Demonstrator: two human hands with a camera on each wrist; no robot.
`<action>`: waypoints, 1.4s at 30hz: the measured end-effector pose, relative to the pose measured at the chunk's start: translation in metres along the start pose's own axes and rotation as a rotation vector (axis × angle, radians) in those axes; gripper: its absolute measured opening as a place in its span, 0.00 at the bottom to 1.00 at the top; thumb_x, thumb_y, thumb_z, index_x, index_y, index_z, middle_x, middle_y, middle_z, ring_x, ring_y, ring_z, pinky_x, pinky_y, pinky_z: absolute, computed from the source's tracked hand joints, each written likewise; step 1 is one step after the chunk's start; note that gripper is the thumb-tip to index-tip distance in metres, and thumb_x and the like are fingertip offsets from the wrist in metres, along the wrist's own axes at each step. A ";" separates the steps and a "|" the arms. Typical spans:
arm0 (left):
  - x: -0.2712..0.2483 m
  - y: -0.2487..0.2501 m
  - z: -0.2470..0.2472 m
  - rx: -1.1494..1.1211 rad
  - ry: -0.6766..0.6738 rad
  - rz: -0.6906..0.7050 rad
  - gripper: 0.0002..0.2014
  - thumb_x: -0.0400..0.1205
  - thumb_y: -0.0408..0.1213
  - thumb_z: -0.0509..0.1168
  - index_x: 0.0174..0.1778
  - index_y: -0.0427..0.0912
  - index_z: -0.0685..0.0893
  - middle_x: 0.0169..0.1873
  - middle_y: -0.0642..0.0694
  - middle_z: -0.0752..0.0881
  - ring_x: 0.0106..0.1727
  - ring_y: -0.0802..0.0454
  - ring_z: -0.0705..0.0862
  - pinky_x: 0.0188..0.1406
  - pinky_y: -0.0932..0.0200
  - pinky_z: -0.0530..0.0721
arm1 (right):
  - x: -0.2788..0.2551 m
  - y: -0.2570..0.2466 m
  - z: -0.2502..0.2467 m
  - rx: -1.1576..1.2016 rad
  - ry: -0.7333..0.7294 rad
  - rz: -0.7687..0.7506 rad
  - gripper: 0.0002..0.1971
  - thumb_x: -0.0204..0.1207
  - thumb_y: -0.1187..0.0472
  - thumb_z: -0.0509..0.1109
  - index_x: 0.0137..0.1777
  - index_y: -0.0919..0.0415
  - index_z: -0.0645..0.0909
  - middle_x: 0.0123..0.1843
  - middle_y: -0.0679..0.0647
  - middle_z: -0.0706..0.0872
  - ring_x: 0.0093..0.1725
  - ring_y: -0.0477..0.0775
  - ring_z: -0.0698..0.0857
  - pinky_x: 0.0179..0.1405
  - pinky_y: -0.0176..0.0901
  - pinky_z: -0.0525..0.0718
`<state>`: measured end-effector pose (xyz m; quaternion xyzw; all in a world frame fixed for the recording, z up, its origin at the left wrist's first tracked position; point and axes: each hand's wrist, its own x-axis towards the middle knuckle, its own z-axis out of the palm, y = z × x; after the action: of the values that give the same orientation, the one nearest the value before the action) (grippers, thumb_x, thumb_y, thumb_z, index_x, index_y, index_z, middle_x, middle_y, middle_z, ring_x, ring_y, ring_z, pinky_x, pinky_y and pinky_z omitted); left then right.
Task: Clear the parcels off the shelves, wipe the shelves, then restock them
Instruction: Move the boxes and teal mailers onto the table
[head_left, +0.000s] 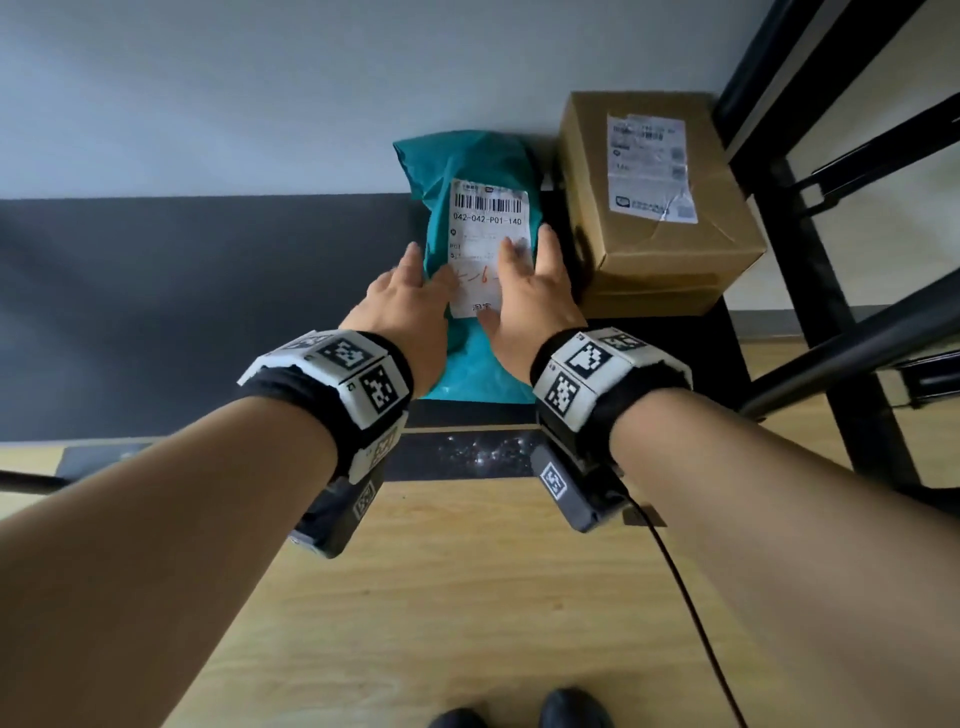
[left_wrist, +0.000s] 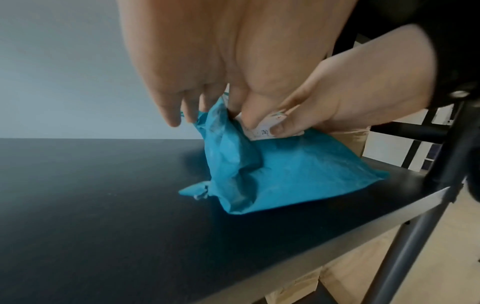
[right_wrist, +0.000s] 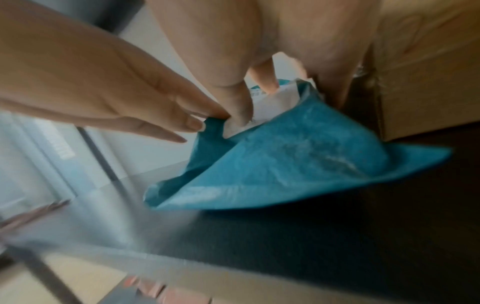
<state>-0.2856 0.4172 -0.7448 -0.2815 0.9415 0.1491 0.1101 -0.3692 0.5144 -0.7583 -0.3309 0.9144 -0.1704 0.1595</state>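
Note:
A teal plastic parcel (head_left: 460, 156) with a white barcode label (head_left: 488, 218) lies on the black shelf (head_left: 208, 312), long side running away from me. My left hand (head_left: 415, 286) holds its left side, thumb on the label and fingers down the flank. On the right side my right hand (head_left: 535, 291) holds it with thumb and forefinger on the label. In the left wrist view the parcel (left_wrist: 272, 168) rises from the shelf (left_wrist: 103, 205) towards both thumbs. The blurred right wrist view shows the parcel (right_wrist: 298, 160) with its near corners on the shelf.
A brown cardboard box (head_left: 660, 208) with a shipping label stands just right of the parcel, close to my right hand. A black rack frame (head_left: 826, 312) rises at the right. The shelf's left half is bare. Below lies a wooden floor (head_left: 467, 597).

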 end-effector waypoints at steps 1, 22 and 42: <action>-0.001 0.000 -0.001 0.014 0.017 0.005 0.30 0.83 0.37 0.57 0.81 0.55 0.55 0.83 0.48 0.41 0.83 0.43 0.48 0.80 0.45 0.59 | -0.005 0.002 0.000 -0.040 0.033 -0.040 0.33 0.82 0.64 0.60 0.83 0.58 0.50 0.84 0.60 0.38 0.83 0.61 0.44 0.82 0.50 0.54; 0.000 0.006 0.003 0.081 -0.060 0.056 0.31 0.87 0.41 0.51 0.83 0.49 0.42 0.83 0.49 0.40 0.84 0.52 0.47 0.81 0.55 0.45 | -0.008 0.016 0.004 -0.015 -0.043 -0.153 0.32 0.80 0.75 0.51 0.83 0.54 0.54 0.85 0.51 0.47 0.84 0.52 0.46 0.80 0.39 0.49; -0.079 0.034 -0.043 -0.202 0.222 -0.033 0.25 0.84 0.32 0.54 0.79 0.49 0.64 0.77 0.50 0.66 0.72 0.44 0.72 0.67 0.50 0.73 | -0.093 -0.007 -0.035 0.354 0.158 -0.144 0.30 0.75 0.77 0.58 0.77 0.60 0.67 0.77 0.57 0.66 0.79 0.53 0.63 0.75 0.34 0.58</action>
<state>-0.2455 0.4695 -0.6745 -0.3215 0.9233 0.2092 -0.0210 -0.3112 0.5779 -0.7077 -0.3477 0.8539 -0.3647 0.1303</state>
